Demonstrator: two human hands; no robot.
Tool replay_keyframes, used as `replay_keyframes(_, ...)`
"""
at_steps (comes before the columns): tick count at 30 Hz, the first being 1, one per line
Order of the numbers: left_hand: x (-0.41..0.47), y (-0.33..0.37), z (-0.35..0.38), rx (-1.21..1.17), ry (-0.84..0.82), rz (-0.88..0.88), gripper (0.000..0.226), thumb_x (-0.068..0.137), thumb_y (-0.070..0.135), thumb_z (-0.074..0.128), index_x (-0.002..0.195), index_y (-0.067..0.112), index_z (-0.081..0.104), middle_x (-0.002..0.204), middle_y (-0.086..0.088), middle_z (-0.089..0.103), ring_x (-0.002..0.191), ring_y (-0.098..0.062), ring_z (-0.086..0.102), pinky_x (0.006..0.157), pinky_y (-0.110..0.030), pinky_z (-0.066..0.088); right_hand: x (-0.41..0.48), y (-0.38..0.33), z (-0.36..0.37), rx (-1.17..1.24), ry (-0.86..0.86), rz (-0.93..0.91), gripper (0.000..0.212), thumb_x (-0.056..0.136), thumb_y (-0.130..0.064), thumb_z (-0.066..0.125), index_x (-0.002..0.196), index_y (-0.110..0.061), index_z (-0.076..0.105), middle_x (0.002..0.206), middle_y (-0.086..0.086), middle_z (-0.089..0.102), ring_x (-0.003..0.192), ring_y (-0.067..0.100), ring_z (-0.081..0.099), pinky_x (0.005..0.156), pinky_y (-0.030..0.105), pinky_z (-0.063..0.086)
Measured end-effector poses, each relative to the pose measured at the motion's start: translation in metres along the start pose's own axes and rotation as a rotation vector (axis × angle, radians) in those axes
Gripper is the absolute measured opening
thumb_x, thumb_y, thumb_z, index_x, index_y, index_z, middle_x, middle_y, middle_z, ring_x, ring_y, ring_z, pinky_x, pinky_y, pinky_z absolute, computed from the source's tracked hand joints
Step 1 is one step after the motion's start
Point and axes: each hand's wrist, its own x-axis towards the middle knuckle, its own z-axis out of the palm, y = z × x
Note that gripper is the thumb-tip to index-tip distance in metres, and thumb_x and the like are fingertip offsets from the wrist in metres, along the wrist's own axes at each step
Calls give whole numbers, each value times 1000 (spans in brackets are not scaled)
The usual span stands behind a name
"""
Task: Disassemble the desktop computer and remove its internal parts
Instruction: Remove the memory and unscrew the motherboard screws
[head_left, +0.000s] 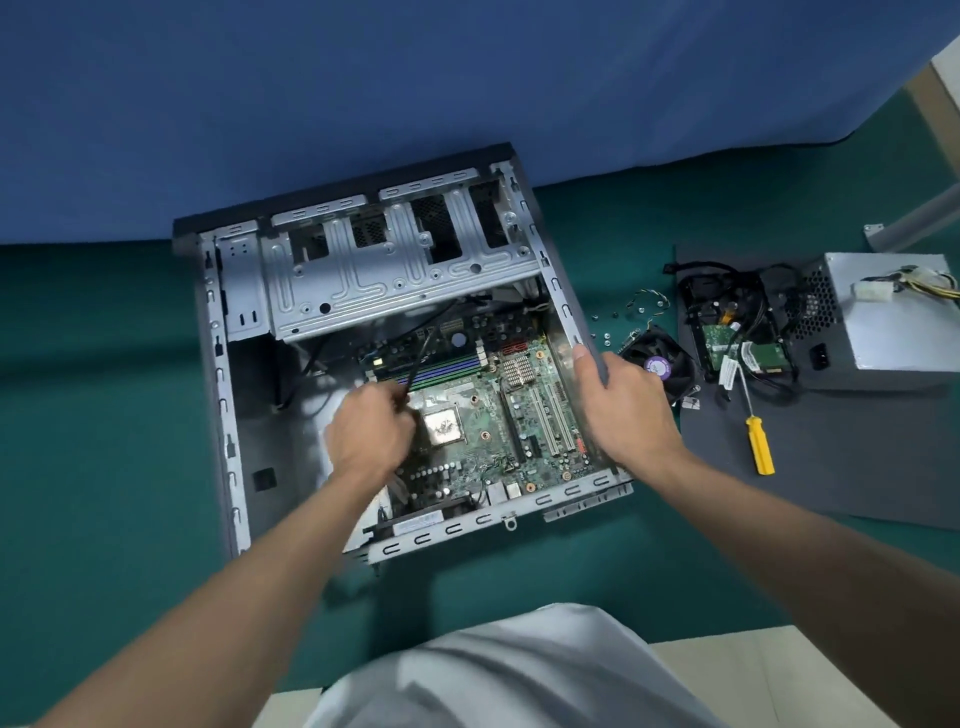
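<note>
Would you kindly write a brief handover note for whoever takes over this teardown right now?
Left hand grips a thin black cable over the green motherboard.
Right hand holds the grey metal desktop case by its right wall.
Out, right of the case: silver power supply, black fan, hard drive; yellow-handled screwdriver on the dark mat.
Left: motherboard still in the case.

L hand (366, 434) fisted(?), R hand (623, 405) gripping.

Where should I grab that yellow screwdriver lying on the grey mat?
Take the yellow-handled screwdriver by its thick yellow handle, coming down from above. It lies flat on the dark grey mat, handle nearest you and clear of other things, while the thin metal shaft points away toward the black cables.
</note>
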Motion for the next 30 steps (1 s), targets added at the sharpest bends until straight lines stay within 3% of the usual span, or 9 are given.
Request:
replay_keyframes(5,1,-30,-16,92,-47,-155,19,86,8,58,97,18,68,72,2,55,71,-22,51,66,-31,41,-2,-1,-1,9,1,-11,58,92,-66,18,70,-22,48,70,3,59,70,24,59,67,39,49)
replay_keyframes(10,-9,-3,-14,33,-188,-203,41,84,13,70,120,3,51,112,-13,58,96,-29,59,79,-35,51,-1,0,-1,21,-21,-4,60,90,-68,17,72,-21,49,74,8,62,74,31,61,74,44,51)
replay_keyframes(14,-16,36,-21,-130,-445,-233,38,75,41,80,72,12,54,63,1,54,55,-13,50,52,-26,42,1,1,-2,22,-53,2,62,91,-67,17,76,-18,50,77,9,62,75,31,61,76,47,51)
replay_keyframes(16,-19,56,-26,-384,-446,-242,41,76,39,79,67,13,49,51,3,48,45,-10,45,50,-24,40,3,0,-3,23,-75,-10,63,92,-66,15,79,-16,51,80,8,61,77,29,61,77,47,51)
replay_keyframes(19,-18,87,-30,-753,-103,-267,33,82,19,75,89,10,44,84,-8,63,70,-18,67,55,-29,50,4,1,-3,16,-121,-5,64,93,-65,15,85,-14,52,83,7,61,78,28,61,78,47,51)
replay_keyframes(22,-25,110,-22,-769,198,-66,34,79,4,69,90,17,40,100,-3,49,86,-4,53,69,-15,46,13,-3,-8,19,-155,11,65,94,-65,15,93,-14,53,90,3,60,86,27,59,83,46,49)
replay_keyframes(26,-26,119,10,-536,34,277,24,81,1,66,94,13,50,116,2,40,93,8,34,91,6,20,40,-24,-8,-3,-109,21,60,96,-62,15,97,-15,52,97,8,61,95,33,56,85,47,46)
replay_keyframes(28,-11,112,25,-418,-105,293,18,87,3,65,103,8,60,117,-2,54,99,-3,44,94,1,28,47,-31,-2,-36,-58,9,62,96,-60,12,97,-14,53,98,11,62,93,34,57,85,49,47)
replay_keyframes(30,9,104,35,-369,-210,247,27,90,8,65,117,8,62,121,-4,62,86,-4,55,77,2,38,50,-31,2,-45,-14,0,64,96,-60,11,95,-13,54,95,13,62,89,34,57,85,50,47)
